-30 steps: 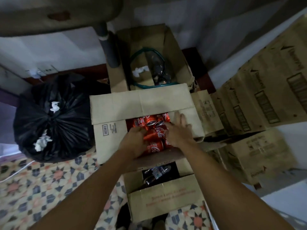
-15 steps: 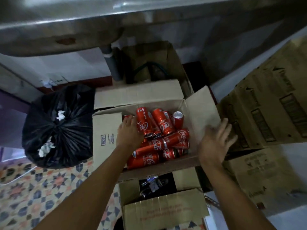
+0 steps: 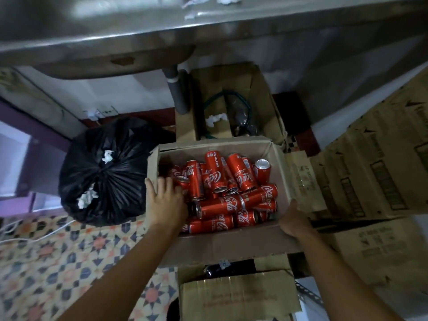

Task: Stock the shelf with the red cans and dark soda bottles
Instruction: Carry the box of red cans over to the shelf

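- At the carton, the right hand is clamped on its rim; the left hand rests flat, fingers apart.
- Loosely piled red cans could be spilled if the carton is tilted.

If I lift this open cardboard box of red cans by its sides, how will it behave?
Probably heavy: the cardboard box holds many red cans. They lie loose and jumbled, so they would likely roll and shift if it tilts. Its creased walls may flex under the left hand and right hand.
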